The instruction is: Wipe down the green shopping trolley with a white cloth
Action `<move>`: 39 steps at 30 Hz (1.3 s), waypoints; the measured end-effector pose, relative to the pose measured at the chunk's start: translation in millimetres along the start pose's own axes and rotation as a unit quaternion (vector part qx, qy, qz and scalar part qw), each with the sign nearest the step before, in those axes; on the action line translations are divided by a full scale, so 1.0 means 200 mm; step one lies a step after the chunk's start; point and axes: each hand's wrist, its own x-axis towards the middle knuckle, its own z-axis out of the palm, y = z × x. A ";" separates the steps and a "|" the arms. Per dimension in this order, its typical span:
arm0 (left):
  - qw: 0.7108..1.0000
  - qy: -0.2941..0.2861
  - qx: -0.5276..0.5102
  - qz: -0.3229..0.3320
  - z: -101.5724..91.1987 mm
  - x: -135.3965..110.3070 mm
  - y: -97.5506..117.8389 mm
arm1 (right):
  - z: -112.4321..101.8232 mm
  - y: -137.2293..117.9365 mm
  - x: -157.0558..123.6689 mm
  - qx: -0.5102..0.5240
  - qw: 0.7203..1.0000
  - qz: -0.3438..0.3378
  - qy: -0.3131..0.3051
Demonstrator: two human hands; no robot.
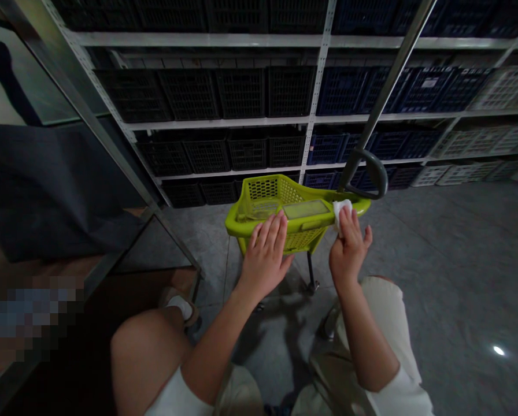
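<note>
A small lime-green shopping cart (236, 224) with a perforated basket stands right in front of my knees. My left hand (265, 251) lies with its fingers stretched out over the near rim of the basket, holding nothing. Along that same rim, farther right, my right hand (349, 248) presses a crumpled white tissue or cloth (341, 207) against the green plastic. A pale rectangular panel (306, 209) is set into the rim between my hands. The grey loop handle (374, 173) rises at the cart's right end, beside a tall metal pole (387, 86).
White metal shelves (198, 40) with rows of black crates (241, 92) and blue crates (343, 89) span the back. White crates (506, 86) fill the right end. A metal-framed table (111, 257) edges the left side. Grey tiled floor (458, 254) extends to the right.
</note>
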 end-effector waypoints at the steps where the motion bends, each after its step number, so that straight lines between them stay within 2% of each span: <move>1: 1.000 0.000 -0.001 0.000 0.00 0.00 0.00 | 0.00 -0.05 -0.01 0.001 1.000 -0.007 -0.007; 6: 1.000 0.005 0.002 0.003 0.02 -0.01 0.00 | 0.00 -0.35 -0.08 0.054 0.980 -0.147 -0.121; 9: 1.000 0.001 0.004 -0.002 0.01 -0.01 -0.01 | -0.01 -0.33 -0.07 0.047 0.976 -0.174 -0.126; 11: 1.000 -0.003 0.007 -0.003 0.00 -0.01 -0.01 | -0.01 -0.21 -0.05 0.030 0.985 -0.144 -0.093; 14: 1.000 -0.005 0.008 0.000 -0.01 0.00 -0.01 | 0.00 -0.02 -0.01 0.014 0.999 -0.044 -0.023; 16: 1.000 -0.005 0.007 0.000 -0.01 0.00 -0.01 | 0.01 0.04 0.00 0.011 1.000 0.013 0.003; 19: 1.000 -0.003 0.001 -0.001 0.00 0.00 0.00 | 0.02 -0.05 -0.02 0.025 0.999 0.032 -0.007; 24: 1.000 0.014 -0.008 0.008 0.02 -0.01 -0.01 | 0.01 -0.34 -0.09 0.059 0.985 -0.116 -0.116; 27: 1.000 0.010 -0.003 0.003 0.01 -0.01 -0.01 | 0.01 -0.32 -0.08 0.056 0.978 -0.156 -0.124; 30: 1.000 0.002 0.005 0.002 0.00 -0.01 -0.01 | 0.01 -0.16 -0.04 0.031 0.990 -0.113 -0.073; 32: 1.000 0.002 0.004 0.003 0.00 -0.01 -0.01 | 0.03 -0.05 -0.01 0.020 0.998 -0.050 -0.023; 34: 1.000 0.004 0.001 0.002 0.00 0.00 -0.01 | 0.04 0.01 0.00 0.024 1.000 0.012 0.015; 37: 1.000 0.006 -0.003 0.001 0.01 0.00 0.00 | 0.06 -0.05 -0.02 0.040 0.997 0.059 0.021; 39: 1.000 0.010 -0.002 0.002 0.01 0.00 -0.01 | 0.06 -0.17 -0.05 0.043 0.999 0.027 -0.017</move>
